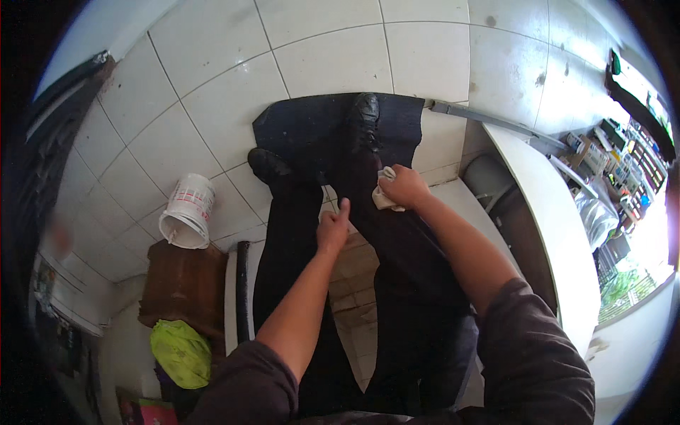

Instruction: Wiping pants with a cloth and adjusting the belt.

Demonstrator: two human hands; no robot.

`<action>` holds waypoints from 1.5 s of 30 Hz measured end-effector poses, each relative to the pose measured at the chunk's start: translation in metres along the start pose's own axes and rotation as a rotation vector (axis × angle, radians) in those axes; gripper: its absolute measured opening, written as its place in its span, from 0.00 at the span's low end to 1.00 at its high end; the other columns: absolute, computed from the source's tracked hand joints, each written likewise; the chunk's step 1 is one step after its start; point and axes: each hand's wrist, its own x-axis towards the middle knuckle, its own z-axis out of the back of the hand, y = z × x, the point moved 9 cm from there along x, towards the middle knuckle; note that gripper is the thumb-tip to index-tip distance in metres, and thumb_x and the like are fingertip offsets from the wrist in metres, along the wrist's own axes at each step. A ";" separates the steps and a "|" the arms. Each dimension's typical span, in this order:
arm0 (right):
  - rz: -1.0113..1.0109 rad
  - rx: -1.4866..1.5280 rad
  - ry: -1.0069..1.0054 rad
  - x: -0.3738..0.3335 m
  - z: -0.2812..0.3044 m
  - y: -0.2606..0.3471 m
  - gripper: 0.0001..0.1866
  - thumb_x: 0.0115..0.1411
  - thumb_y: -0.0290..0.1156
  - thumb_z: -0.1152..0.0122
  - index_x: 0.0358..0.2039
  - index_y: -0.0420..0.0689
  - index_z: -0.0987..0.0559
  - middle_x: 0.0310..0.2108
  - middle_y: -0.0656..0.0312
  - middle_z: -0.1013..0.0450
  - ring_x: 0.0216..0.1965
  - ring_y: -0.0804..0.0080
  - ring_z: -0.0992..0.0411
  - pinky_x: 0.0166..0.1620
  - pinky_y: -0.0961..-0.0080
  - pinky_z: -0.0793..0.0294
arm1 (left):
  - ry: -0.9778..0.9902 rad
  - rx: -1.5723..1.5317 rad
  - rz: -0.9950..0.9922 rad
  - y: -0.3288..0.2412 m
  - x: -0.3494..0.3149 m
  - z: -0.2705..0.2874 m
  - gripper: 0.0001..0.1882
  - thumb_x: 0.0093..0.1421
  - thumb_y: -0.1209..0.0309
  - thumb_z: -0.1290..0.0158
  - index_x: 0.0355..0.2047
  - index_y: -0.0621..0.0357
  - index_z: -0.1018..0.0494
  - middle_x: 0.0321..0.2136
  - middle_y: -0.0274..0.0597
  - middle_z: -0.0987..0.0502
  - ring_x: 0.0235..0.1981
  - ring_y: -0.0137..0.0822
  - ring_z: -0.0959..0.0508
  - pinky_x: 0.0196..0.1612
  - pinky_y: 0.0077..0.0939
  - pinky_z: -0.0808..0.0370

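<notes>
Right hand (405,185): closed around a white cloth (386,198), pressing it onto the dark trouser leg (397,241) to wipe.
Left hand (333,228): holding nothing, fingers curled, thumb up, resting between the knees.

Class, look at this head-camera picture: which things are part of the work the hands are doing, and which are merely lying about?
In use:
right hand
white cloth, held against the dark trouser leg
left hand, thumb up, beside that leg

Lying about:
white bucket, tipped over
brown box
green bag
black mat
</notes>
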 end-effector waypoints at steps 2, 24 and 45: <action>0.129 -0.004 0.173 -0.002 0.002 0.000 0.26 0.53 0.50 0.46 0.39 0.40 0.20 0.40 0.42 0.24 0.45 0.43 0.26 0.49 0.56 0.27 | -0.057 -0.102 0.080 -0.003 0.019 -0.006 0.36 0.56 0.36 0.49 0.35 0.66 0.29 0.33 0.50 0.23 0.33 0.46 0.21 0.38 0.38 0.26; 0.443 -0.500 0.007 0.051 -0.054 0.104 0.10 0.58 0.32 0.48 0.38 0.42 0.27 0.35 0.48 0.23 0.40 0.51 0.23 0.43 0.58 0.23 | -0.026 0.315 -0.242 -0.031 -0.023 0.019 0.13 0.63 0.72 0.55 0.43 0.71 0.39 0.34 0.69 0.25 0.39 0.63 0.23 0.40 0.49 0.26; 0.233 -0.537 -0.199 0.098 0.064 0.063 0.19 0.58 0.43 0.46 0.39 0.40 0.26 0.38 0.47 0.23 0.44 0.49 0.24 0.45 0.56 0.24 | 0.071 0.419 -0.276 -0.005 -0.004 0.022 0.29 0.62 0.67 0.49 0.56 0.71 0.48 0.39 0.69 0.26 0.41 0.62 0.24 0.44 0.47 0.26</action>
